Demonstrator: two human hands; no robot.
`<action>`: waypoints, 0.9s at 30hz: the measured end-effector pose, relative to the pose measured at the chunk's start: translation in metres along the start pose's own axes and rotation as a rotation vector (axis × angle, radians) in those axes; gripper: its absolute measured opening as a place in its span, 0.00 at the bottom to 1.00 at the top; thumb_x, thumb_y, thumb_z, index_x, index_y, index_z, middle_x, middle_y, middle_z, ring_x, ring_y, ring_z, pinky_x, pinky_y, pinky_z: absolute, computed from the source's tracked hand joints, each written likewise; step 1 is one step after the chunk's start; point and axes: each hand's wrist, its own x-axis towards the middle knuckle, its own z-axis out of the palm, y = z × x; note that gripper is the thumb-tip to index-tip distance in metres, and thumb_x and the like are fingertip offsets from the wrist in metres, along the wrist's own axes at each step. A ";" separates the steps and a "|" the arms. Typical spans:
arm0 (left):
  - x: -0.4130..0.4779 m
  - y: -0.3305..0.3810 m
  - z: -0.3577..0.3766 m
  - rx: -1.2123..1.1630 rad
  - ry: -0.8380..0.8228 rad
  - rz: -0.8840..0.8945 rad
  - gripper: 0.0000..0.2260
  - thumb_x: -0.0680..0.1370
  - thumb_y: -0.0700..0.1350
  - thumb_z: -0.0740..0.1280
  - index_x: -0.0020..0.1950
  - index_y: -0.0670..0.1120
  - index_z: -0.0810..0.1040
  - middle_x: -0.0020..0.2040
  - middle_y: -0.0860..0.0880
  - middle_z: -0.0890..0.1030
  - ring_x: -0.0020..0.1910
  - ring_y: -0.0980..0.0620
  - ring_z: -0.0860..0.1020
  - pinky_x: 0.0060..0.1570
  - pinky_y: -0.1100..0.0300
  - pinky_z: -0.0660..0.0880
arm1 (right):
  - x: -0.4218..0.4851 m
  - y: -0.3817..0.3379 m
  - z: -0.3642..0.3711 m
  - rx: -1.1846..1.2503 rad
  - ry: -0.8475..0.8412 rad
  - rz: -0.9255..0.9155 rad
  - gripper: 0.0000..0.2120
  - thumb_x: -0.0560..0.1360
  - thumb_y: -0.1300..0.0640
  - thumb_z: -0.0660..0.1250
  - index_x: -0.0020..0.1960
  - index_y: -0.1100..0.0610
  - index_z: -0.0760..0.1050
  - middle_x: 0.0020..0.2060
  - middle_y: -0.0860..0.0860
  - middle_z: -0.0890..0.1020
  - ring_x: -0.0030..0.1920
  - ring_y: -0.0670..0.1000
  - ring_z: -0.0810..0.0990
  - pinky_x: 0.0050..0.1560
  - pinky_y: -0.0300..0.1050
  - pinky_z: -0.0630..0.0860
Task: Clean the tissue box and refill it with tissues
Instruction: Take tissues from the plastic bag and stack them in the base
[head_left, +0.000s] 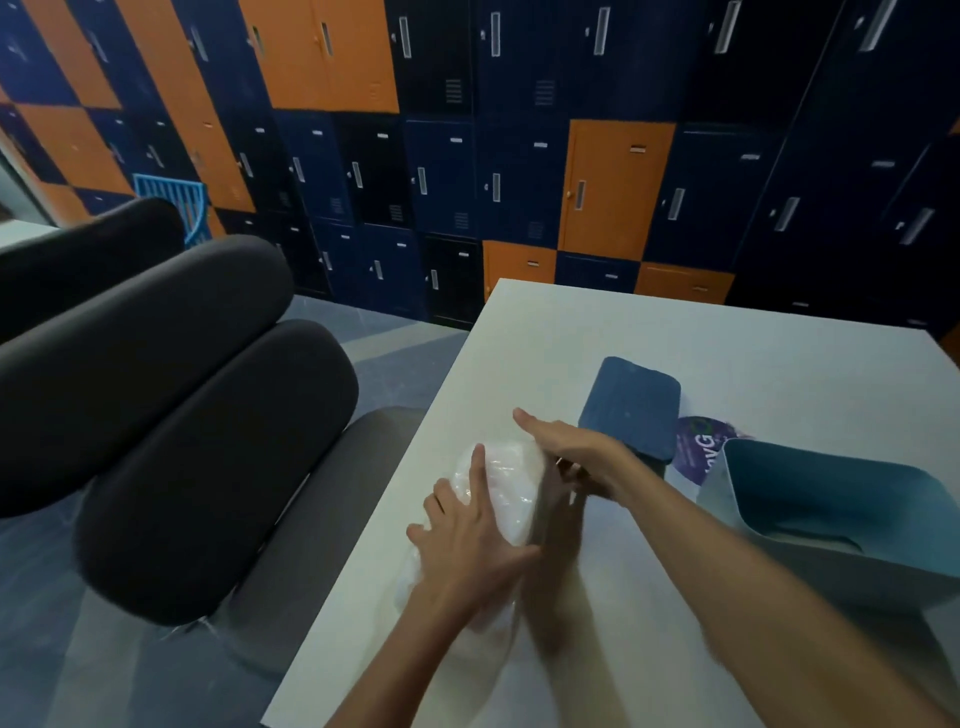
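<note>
- The left hand (467, 525) lies spread on the tissue pack (506, 480).
- The right hand (571, 447) crosses its far end, grip unclear.
- The pack sits by the left edge of the table (779, 353).

White table (779, 358). Bears a clear-wrapped tissue pack (511, 478) near the left edge. Farther in, toward the middle, holds a dark blue lid (631, 405); just right of that, a purple wrapper (698, 447), partly hidden by the light blue tissue box (831, 499) lying open on the near right.
</note>
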 end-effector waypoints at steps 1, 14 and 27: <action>0.001 -0.002 -0.003 -0.034 0.019 0.036 0.53 0.66 0.66 0.68 0.75 0.58 0.31 0.71 0.43 0.57 0.70 0.42 0.59 0.66 0.40 0.60 | -0.003 0.004 -0.006 0.061 0.006 -0.001 0.42 0.68 0.23 0.55 0.66 0.56 0.70 0.61 0.58 0.75 0.57 0.59 0.76 0.60 0.54 0.75; 0.006 0.046 -0.001 -0.552 0.358 0.633 0.56 0.61 0.60 0.77 0.76 0.58 0.40 0.74 0.51 0.54 0.72 0.47 0.59 0.66 0.40 0.66 | -0.096 -0.001 -0.082 0.104 0.194 -0.328 0.16 0.79 0.42 0.61 0.54 0.54 0.78 0.49 0.53 0.82 0.51 0.54 0.80 0.51 0.46 0.78; -0.006 0.035 0.032 -0.531 0.221 0.561 0.55 0.62 0.64 0.74 0.74 0.62 0.36 0.75 0.56 0.48 0.75 0.48 0.51 0.69 0.37 0.59 | -0.142 -0.017 -0.050 0.032 0.751 -0.809 0.08 0.73 0.56 0.73 0.50 0.53 0.76 0.42 0.42 0.77 0.43 0.40 0.77 0.40 0.28 0.73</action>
